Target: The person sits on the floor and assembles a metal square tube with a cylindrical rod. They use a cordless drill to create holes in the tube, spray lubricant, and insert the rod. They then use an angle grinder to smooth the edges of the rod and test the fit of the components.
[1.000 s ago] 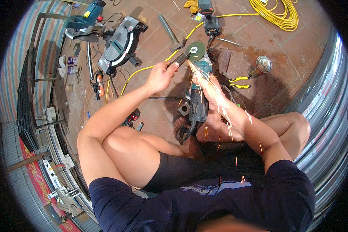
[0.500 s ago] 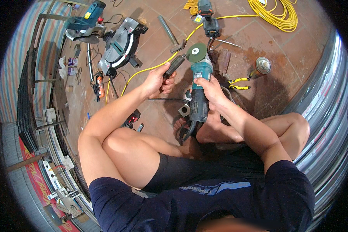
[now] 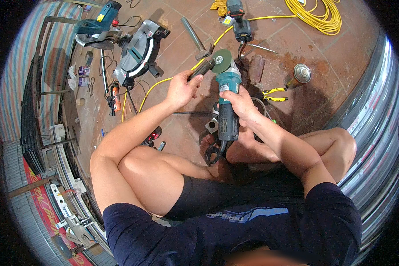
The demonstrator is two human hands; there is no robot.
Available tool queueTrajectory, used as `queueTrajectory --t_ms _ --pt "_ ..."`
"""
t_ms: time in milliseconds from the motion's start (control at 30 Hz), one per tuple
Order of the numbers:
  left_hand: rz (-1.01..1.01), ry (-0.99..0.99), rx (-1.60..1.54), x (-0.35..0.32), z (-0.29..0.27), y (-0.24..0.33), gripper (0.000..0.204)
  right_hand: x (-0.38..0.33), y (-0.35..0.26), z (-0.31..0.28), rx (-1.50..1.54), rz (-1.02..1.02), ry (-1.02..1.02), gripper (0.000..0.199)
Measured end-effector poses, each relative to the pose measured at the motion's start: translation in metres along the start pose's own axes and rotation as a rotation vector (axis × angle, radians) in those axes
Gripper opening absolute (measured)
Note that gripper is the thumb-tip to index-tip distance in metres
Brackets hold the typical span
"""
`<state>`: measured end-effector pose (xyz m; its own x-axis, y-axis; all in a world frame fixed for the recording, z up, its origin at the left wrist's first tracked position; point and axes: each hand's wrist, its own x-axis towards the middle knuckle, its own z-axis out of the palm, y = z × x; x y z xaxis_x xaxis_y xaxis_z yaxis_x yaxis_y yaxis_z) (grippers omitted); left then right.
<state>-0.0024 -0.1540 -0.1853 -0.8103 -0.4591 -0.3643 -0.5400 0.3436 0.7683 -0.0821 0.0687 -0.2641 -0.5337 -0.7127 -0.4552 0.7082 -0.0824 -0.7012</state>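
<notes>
My right hand (image 3: 240,105) is wrapped round the body of a teal and black angle grinder (image 3: 228,119), whose cord runs down between my legs. At its far end sits a green disc (image 3: 222,61). Pinched in my left hand (image 3: 181,90) is a short dark metal piece (image 3: 202,69). The far end of this piece lies at the disc's left edge; whether the two touch I cannot tell. Just beyond them a hammer (image 3: 194,37) rests on the floor, its head near the disc.
A mitre saw (image 3: 137,55) stands at the far left. Yellow cable (image 3: 164,80) crosses the floor behind my hands. To the right are yellow-handled pliers (image 3: 275,94), a spray can (image 3: 300,73) and wrapped metal lengths (image 3: 371,146). A cordless drill (image 3: 241,27) stands at the back.
My left hand has turned and shifted slightly, with the metal piece moving right and away from me toward the disc. The grinder's head has tilted a little to the left.
</notes>
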Motion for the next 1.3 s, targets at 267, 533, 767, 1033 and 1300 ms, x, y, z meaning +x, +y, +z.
queueTrajectory --t_ms 267,533,767,1033,1300 --pt "0.022 0.02 0.083 -0.002 0.004 0.01 0.037 0.005 0.006 -0.003 -0.011 -0.054 0.004 0.031" --pt "-0.015 -0.014 -0.087 0.003 0.006 0.006 0.036 0.007 0.006 -0.005 0.021 -0.058 -0.017 0.03" --pt "-0.082 -0.017 -0.163 0.005 0.007 0.002 0.033 0.003 0.008 -0.005 -0.015 -0.084 -0.005 0.035" --pt "-0.097 0.014 -0.085 0.006 0.004 -0.001 0.035 0.001 0.002 -0.001 0.074 -0.079 -0.045 0.034" --pt "-0.109 -0.065 -0.197 0.007 0.005 0.005 0.044 -0.003 -0.003 0.0 0.04 0.03 -0.007 0.03"
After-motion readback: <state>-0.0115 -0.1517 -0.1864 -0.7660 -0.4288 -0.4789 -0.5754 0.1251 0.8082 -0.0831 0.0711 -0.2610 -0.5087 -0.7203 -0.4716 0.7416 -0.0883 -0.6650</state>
